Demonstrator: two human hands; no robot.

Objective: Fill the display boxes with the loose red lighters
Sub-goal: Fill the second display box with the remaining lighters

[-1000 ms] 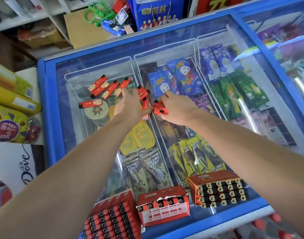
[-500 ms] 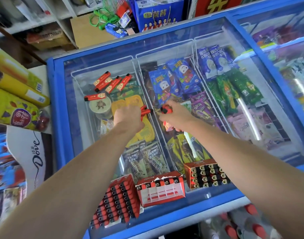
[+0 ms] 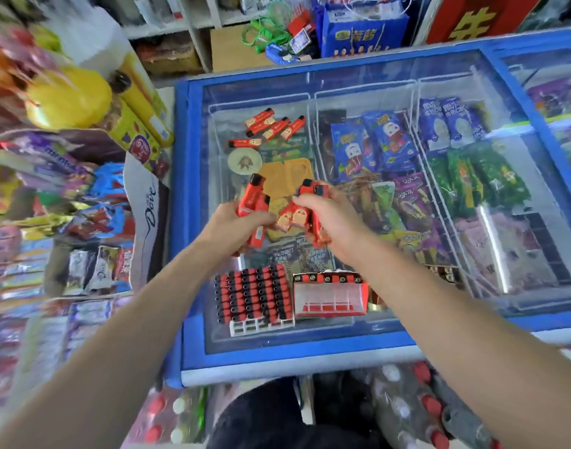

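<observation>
Both hands grasp red lighters above the glass lid of the freezer (image 3: 193, 222), over the middle of its left part. The left hand (image 3: 237, 226) has its fingers curled around a small bundle of lighters (image 3: 253, 202), whose black tops point away from the person. The right hand (image 3: 329, 218) grips another bundle (image 3: 305, 215), some of them with the printed side turned up. The two hands are very near each other, almost touching at the fingertips.

Five more loose lighters (image 3: 271, 128) lie on the glass close to the far left corner of the lid, well apart from the hands. At the near edge of the lid stand the display boxes. The full box (image 3: 253, 293) is on the left, packed with rows of lighters. Just beside it on the right is the partly empty box (image 3: 329, 296), with only one row along its far side. A third box (image 3: 443, 273) is mostly hidden behind the right forearm, so I cannot tell how full it is. The hands are between the loose lighters and the boxes.
</observation>
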